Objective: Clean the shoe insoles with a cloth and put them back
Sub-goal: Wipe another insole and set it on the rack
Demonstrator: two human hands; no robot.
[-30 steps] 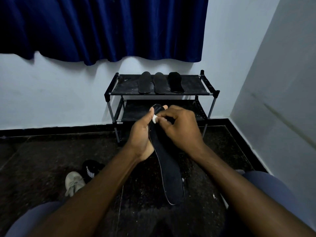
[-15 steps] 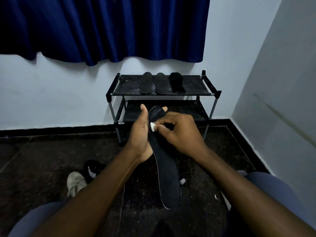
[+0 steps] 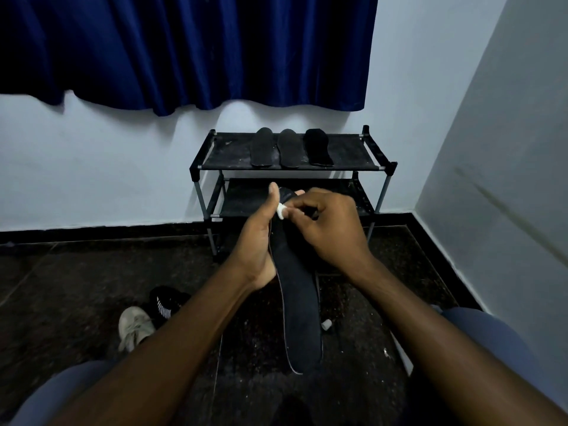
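Observation:
A long black insole point(image 3: 299, 305) hangs upright in front of me, toe end up. My left hand point(image 3: 256, 241) grips its upper left edge, thumb raised beside the toe. My right hand point(image 3: 333, 229) pinches a small white cloth point(image 3: 281, 209) and presses it against the insole near the top. Three more dark insoles point(image 3: 289, 147) lie side by side on the top shelf of a black shoe rack point(image 3: 353, 167) against the wall.
A beige shoe point(image 3: 135, 327) and a black shoe with white stripes point(image 3: 164, 299) lie on the dark floor at lower left. A small white object point(image 3: 326, 325) sits on the floor beside the insole. Blue curtain above, wall close on the right.
The cloth in my right hand has shifted slightly along the insole's upper part. The insole now hangs a little straighter. My left thumb has lifted.

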